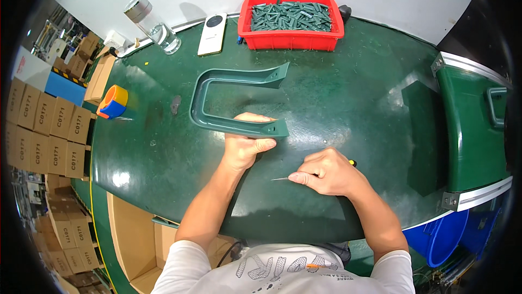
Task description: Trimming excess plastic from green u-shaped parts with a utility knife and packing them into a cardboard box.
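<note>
One large U-shaped part [217,101] of dark green moulded plastic is seen lying flat on a glossy green worktable [353,103], its two arms pointing toward the person's right, each ending in a flared, angled tip. The nearer arm is grasped by the left hand [246,144], the fingers curled over its edge and the thumb pressed along its near side, close to the tip. One slim tool [283,178] with a thin, pointed metal shaft is held in the right hand [326,173], which is clenched around the handle; only a small yellow and black end of the handle shows behind the knuckles. The tip is pointed left, just above the table surface and a little apart from the green part.

At the far edge of the table, one red rectangular plastic bin [293,38] is filled with many small dark green pieces, too many to be counted. Beside it, one white phone-like slab [212,34] and one clear bottle [152,25] with a metal cap are set. One orange and blue tape dispenser [113,102] is placed at the left edge. Stacks of brown cardboard boxes [49,136] are seen below on the left.
</note>
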`<state>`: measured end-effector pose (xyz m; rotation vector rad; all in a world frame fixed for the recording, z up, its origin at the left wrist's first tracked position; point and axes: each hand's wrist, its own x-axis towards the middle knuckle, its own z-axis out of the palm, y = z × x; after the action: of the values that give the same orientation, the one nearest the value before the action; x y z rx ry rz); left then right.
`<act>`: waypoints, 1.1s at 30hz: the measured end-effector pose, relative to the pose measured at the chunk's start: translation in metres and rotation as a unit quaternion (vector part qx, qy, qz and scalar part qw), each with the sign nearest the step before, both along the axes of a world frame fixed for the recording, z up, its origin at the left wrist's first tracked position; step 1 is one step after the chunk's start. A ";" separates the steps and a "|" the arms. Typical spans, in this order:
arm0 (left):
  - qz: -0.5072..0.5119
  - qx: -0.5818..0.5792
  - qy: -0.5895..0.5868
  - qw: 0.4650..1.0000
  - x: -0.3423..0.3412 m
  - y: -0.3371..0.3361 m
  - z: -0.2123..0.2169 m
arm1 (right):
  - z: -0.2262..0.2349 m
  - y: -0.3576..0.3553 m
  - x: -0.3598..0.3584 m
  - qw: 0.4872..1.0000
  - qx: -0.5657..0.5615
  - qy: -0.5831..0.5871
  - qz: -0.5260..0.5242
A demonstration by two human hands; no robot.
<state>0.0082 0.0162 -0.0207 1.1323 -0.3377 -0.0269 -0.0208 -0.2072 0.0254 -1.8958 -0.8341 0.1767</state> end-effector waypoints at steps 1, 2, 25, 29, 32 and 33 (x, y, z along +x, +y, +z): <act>-0.005 0.003 -0.004 1.000 -0.002 0.001 0.001 | -0.001 0.002 -0.002 1.000 -0.006 0.000 0.002; -0.010 0.005 -0.009 1.000 -0.004 0.001 0.005 | 0.001 -0.001 0.000 0.999 0.020 0.008 -0.029; -0.133 -0.005 -0.080 0.988 -0.013 -0.021 0.014 | -0.004 -0.021 0.020 0.919 0.083 -0.143 -0.359; -0.123 -0.021 -0.066 0.990 -0.014 -0.021 0.011 | -0.004 -0.021 0.021 0.916 0.090 -0.150 -0.360; -0.124 -0.015 -0.062 0.990 -0.014 -0.021 0.012 | -0.003 -0.022 0.020 0.917 0.092 -0.148 -0.360; -0.127 -0.010 -0.062 0.990 -0.014 -0.021 0.013 | -0.002 -0.021 0.020 0.916 0.091 -0.147 -0.361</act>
<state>-0.0062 -0.0045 -0.0079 1.0677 -0.5912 -0.1770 -0.0008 -0.2286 0.0230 -1.9502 -0.2761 -0.6327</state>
